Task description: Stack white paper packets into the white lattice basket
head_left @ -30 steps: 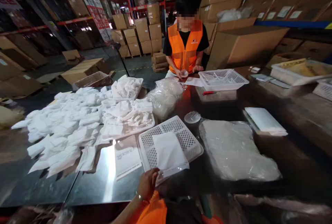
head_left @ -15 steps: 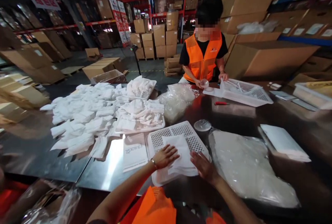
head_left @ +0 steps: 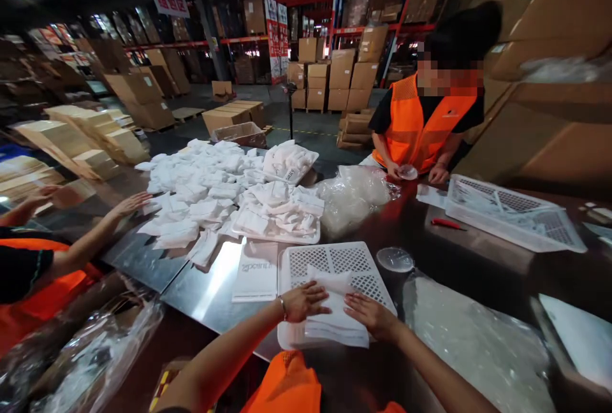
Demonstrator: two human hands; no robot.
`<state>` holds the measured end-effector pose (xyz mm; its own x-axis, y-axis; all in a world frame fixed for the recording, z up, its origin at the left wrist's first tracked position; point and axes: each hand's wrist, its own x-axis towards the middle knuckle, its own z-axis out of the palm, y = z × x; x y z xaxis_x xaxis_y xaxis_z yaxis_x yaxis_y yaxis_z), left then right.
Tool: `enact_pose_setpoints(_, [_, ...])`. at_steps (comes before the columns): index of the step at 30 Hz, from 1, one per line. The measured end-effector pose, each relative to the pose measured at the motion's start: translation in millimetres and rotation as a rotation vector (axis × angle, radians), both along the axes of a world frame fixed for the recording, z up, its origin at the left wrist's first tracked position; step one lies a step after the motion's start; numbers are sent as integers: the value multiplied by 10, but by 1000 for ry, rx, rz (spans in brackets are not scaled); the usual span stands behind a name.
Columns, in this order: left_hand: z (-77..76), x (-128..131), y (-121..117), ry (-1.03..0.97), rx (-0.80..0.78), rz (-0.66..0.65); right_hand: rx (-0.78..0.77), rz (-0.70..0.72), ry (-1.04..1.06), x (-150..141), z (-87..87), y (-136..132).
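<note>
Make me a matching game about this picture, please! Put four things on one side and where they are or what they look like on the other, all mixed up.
Things:
1. Slim tool
2. Folded white sheet
3. Person across the table
4. Bracelet

Places and looks:
A. Under the left hand and right hand
B. Around the left wrist
C. Mostly red, lying on the table
D. Wearing an orange vest

Right pairs: 1-C, 2-A, 3-D, 4-B
</note>
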<state>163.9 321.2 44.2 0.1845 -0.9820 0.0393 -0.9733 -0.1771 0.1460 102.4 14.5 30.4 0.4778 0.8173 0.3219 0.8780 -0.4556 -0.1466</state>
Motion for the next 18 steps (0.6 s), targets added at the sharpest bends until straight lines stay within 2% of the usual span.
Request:
enact_pose_setpoints(5, [-54,-90,-25,51,-55,44,78,-38,38,-26,-43,-3])
enact_pose_setpoints(9, [-140,-271,16,87,-267,176,203,-192,101,-171,-56,12])
enact_pose_setpoints(13, [-168,-460,42,139,-559,331,432,-347,169,-300,-82,74])
enact_pose_setpoints(18, [-184,-597,-81,262,-793,568,774,-665,431,-272,-145,220])
